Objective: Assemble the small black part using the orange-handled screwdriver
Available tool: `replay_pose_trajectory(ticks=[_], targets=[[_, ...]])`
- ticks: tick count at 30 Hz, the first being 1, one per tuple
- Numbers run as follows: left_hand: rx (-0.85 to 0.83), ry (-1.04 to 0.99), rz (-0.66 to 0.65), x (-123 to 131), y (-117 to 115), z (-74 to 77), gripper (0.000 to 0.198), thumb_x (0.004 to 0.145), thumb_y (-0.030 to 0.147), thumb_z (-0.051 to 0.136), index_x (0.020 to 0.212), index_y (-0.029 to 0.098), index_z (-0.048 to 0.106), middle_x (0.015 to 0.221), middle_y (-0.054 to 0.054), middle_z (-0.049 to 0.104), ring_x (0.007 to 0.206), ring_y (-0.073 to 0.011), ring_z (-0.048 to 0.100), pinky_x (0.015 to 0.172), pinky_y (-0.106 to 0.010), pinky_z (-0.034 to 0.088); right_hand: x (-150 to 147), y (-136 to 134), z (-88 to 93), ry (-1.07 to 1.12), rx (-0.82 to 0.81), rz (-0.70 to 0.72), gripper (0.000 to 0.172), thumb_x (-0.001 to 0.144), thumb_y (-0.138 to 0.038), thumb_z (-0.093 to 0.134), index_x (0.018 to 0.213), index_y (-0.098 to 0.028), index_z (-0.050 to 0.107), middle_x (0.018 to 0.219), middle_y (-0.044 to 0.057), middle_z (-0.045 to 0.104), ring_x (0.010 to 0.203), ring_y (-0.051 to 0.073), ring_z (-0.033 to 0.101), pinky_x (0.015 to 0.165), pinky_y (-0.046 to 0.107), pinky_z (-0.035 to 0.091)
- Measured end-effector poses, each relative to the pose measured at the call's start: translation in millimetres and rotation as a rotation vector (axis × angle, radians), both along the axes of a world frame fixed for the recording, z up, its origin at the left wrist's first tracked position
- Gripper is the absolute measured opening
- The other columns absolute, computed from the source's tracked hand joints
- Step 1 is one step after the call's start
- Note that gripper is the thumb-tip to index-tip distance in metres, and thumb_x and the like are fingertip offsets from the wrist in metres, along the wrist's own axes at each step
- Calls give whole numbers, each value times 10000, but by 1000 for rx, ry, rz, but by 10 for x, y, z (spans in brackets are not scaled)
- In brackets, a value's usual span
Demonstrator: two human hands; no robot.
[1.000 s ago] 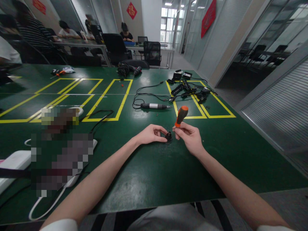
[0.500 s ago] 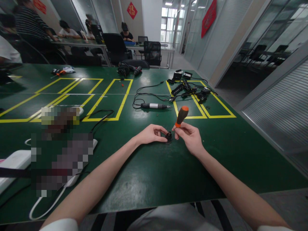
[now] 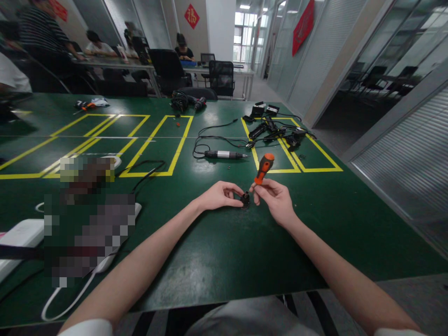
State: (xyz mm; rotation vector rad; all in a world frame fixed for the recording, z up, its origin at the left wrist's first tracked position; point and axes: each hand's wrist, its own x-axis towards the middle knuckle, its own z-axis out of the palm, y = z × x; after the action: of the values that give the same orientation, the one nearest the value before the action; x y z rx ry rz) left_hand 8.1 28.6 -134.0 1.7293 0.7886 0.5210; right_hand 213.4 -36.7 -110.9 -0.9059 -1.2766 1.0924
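Observation:
A small black round part [image 3: 245, 199] rests on the green table [image 3: 217, 252] in front of me. My left hand [image 3: 220, 195] pinches it from the left, fingers curled onto its edge. My right hand [image 3: 275, 198] grips a screwdriver with an orange and black handle [image 3: 264, 168]. The handle tilts up and to the right, and the tip points down into the black part. The shaft is mostly hidden by my fingers.
A silver and black electric tool with a cord [image 3: 224, 154] lies beyond my hands. A tangle of black cables and parts [image 3: 276, 130] sits at the back right inside yellow tape lines. White power strips [image 3: 21, 235] lie at the left. People sit at desks behind.
The screwdriver handle has shifted very slightly; both hands stay in place on the black part.

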Motion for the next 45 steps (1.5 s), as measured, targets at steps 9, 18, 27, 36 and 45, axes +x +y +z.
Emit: replay_pose_trajectory(ticks=[9, 18, 27, 36, 45], targets=[[4, -1, 3, 1, -1, -6, 497, 696, 434, 864, 1057, 109, 757, 618, 15, 638, 536, -82, 515, 518, -190, 358, 8, -22, 6, -27, 7, -1, 281, 783, -426, 831, 831, -205, 664, 785, 18, 723, 582, 123, 606, 594, 292, 539], [2, -2, 2, 0, -2, 5, 477, 698, 423, 863, 1048, 117, 760, 635, 11, 650, 533, -78, 509, 518, -190, 361, 17, -16, 6, -9, 4, 41, 302, 836, -469, 771, 970, -213, 683, 789, 21, 733, 577, 135, 614, 581, 304, 535], [8, -14, -4, -3, 7, -11, 480, 700, 412, 862, 1060, 112, 758, 642, 9, 655, 542, -80, 522, 526, -191, 376, 7, -9, 23, -57, -2, -5, 282, 817, -465, 790, 841, -201, 695, 781, 21, 716, 559, 121, 587, 571, 295, 519], [-3, -10, 1, 0, 3, -10, 499, 685, 433, 869, 1050, 112, 757, 642, 11, 648, 542, -79, 510, 524, -192, 372, 16, -2, -25, 7, -10, 5, 295, 806, -435, 807, 893, -214, 631, 785, 18, 749, 580, 123, 601, 588, 282, 519], [-2, -11, -3, 2, 1, -9, 490, 692, 430, 867, 1055, 118, 760, 633, 15, 641, 535, -78, 512, 515, -191, 359, 14, 7, -13, -2, -3, 15, 277, 846, -462, 760, 917, -207, 679, 791, 14, 719, 536, 115, 586, 542, 287, 511]])
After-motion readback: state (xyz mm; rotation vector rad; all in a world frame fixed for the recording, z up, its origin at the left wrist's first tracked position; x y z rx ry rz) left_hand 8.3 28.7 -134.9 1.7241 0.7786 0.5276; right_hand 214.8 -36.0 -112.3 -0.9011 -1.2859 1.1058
